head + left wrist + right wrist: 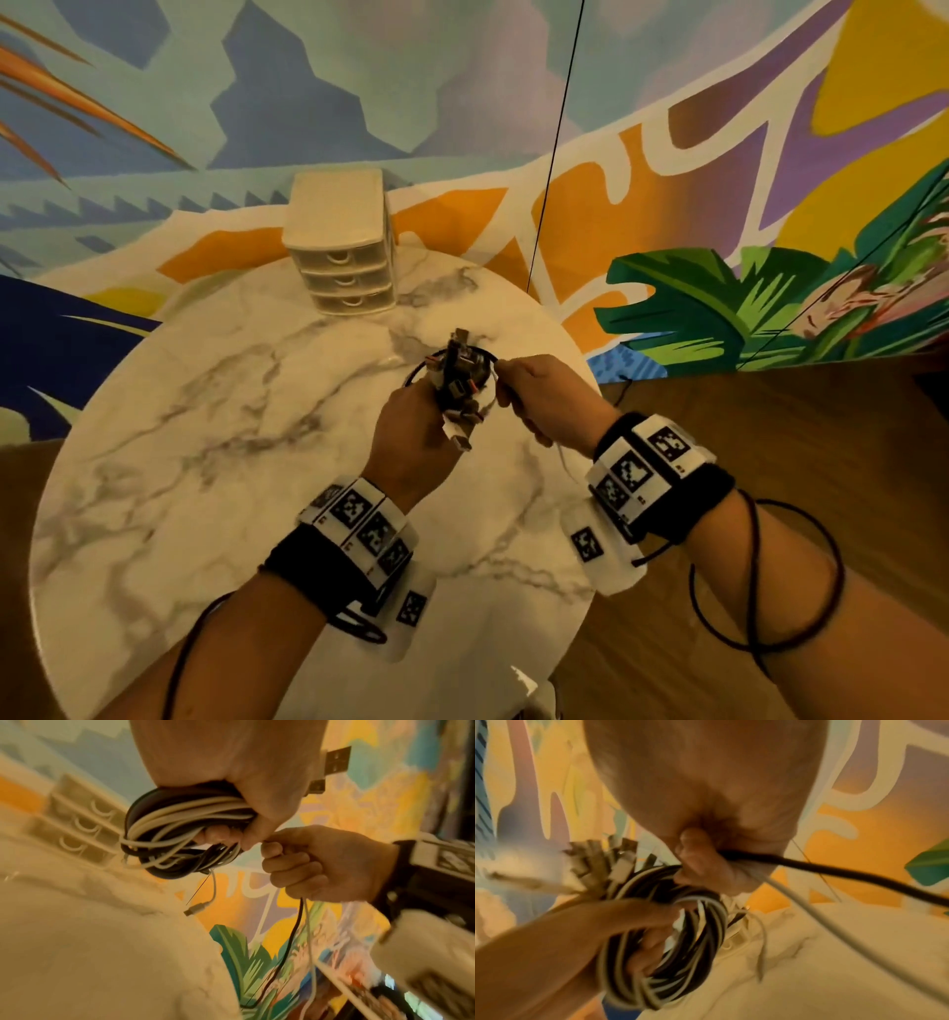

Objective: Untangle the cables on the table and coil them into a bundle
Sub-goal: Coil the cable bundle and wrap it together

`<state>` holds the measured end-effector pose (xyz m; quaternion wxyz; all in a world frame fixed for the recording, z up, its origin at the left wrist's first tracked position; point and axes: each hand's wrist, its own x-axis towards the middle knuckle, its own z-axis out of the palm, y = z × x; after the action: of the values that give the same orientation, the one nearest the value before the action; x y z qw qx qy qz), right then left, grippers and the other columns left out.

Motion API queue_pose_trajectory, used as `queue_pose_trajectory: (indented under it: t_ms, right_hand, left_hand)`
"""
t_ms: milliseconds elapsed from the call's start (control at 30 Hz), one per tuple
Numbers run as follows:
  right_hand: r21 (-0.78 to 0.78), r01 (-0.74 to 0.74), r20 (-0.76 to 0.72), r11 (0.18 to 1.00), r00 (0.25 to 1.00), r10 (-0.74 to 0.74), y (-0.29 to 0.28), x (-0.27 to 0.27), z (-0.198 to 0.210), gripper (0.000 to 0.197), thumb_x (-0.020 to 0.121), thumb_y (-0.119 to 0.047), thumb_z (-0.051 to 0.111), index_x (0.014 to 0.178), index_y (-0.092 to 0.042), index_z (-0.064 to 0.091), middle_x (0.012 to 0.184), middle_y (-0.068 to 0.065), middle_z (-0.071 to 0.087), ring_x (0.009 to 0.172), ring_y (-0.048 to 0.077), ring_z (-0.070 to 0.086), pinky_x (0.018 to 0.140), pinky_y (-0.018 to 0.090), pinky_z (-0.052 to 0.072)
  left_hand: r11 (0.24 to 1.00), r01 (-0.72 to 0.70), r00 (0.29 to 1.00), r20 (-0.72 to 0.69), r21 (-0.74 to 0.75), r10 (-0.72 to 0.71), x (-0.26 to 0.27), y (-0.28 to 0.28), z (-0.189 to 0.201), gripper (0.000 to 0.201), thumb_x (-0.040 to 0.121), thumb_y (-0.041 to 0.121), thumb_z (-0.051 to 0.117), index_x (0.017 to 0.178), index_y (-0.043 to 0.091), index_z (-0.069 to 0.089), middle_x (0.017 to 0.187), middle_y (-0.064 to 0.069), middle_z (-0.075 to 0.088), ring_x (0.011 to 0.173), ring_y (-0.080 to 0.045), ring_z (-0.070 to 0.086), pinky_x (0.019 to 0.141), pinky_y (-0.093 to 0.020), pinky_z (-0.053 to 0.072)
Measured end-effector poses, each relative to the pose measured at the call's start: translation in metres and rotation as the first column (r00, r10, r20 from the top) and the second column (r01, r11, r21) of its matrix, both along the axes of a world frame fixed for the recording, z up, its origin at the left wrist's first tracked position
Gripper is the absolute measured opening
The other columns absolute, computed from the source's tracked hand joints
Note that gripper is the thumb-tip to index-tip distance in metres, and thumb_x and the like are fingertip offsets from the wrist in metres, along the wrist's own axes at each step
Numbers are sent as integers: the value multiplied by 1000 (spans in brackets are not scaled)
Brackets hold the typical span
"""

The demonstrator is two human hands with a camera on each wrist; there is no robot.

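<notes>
The coil of black and white cables (180, 833) sits clenched in the left hand (411, 437), while just beside it on the right, the right hand (549, 401) grips two loose tails (303, 923) hanging downward.

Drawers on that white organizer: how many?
3. The drawers are stacked on the front of the white organizer at the table's far edge: top, middle, bottom. Nothing visible suggests more.
</notes>
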<state>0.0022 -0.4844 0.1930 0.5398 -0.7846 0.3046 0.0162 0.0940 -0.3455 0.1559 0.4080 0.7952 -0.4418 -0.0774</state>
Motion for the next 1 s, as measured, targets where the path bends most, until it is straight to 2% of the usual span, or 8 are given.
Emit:
queue_pose_trajectory:
  t_ms: [100,200,300,467,600,733,900,1000]
  right_hand:
    - [35,57,99,998,993,-61,18,-1,3,49,102,-35,32,63,-14,52,42,-6,37,33,13,34,39,26,35]
    - [62,57,174,996,982,-67,31,-4,8,48,102,-36,31,63,-15,48,39,-7,36,35,12,31,42,27,33]
    - [61,23,192,998,981,-34,50,-5,1,47,102,-37,30,64,-17,47,40,-9,40,37,5,31,49,30,28]
    - [66,-27,290,997,957,6,69,-3,-14,45,103,-34,29,67,-18,51,52,-10,45,46,5,36,55,24,30]
    - [-30,-154,284,988,946,156,79,-13,-29,45,100,-45,30,64,-25,51,54,-8,42,50,6,38,57,25,33]
    - [342,-120,158,932,985,68,75,-13,-63,50,82,-64,43,52,-23,44,47,-10,36,43,10,28,45,22,25]
    - [235,-43,-14,971,999,47,17,-11,-74,48,72,-47,67,41,-23,40,34,-9,31,32,8,25,42,23,21]
    - [183,-129,-40,974,989,139,-13,-13,-61,39,80,-26,64,44,-25,49,30,-5,37,30,5,31,43,16,28]
  left_hand:
    - [989,-119,907,-414,-86,73,1,-8,4,29,83,35,65,105,16,67,97,-3,70,91,-17,63,83,-36,49]
    - [979,-182,733,-676,-96,70,1,-9,20,44,77,55,62,90,12,63,73,-4,61,65,-18,54,61,-31,45]
    - [969,-239,534,-841,-56,83,2,-13,31,56,69,59,56,97,10,62,79,-5,65,69,-19,60,56,-27,47]
    - [969,-224,481,-877,-104,17,8,-17,39,19,91,18,59,79,3,58,61,-3,56,47,-14,52,42,-19,41]
    - [919,-298,383,-915,-256,-131,18,-16,44,3,85,1,53,87,0,55,54,-3,46,51,-16,45,59,-30,41]
    - [885,-256,213,-916,-389,-341,24,-11,55,32,72,5,51,103,-4,55,57,0,35,46,-10,35,52,-24,38]
    - [920,173,318,-864,-352,-390,29,12,59,24,68,14,60,68,0,40,52,-5,32,40,-13,31,46,-24,33]
    - [910,408,575,-755,-71,-316,26,25,60,40,63,30,64,58,-5,46,49,-7,45,41,-16,41,47,-24,38]
